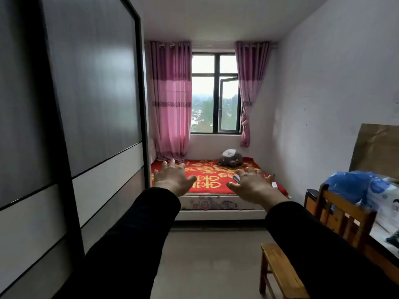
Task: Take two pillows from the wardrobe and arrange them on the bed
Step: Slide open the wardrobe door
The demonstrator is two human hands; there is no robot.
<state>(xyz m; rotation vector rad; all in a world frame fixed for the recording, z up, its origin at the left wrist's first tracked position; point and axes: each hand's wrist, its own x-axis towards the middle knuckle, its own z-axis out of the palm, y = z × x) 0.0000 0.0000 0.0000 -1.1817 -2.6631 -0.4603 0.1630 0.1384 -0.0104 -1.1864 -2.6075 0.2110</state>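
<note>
Daylight enters through the far window (214,92), whose upper panes are blown out white. The room is otherwise dim and grey. The wardrobe (90,87) on the left carries soft pale reflections on its glossy dark doors. Wide-angle distortion bows its edges. The near chair (302,244) on the right looks slightly soft.

Hidden and cut off — wardrobe, bed, chair

The dark sliding-door wardrobe (90,104) is shut, its contents unseen; the red-and-gold covered bed (207,169) is partly masked by both outstretched hands; the brown wooden chair (302,244) is cropped below.
</note>
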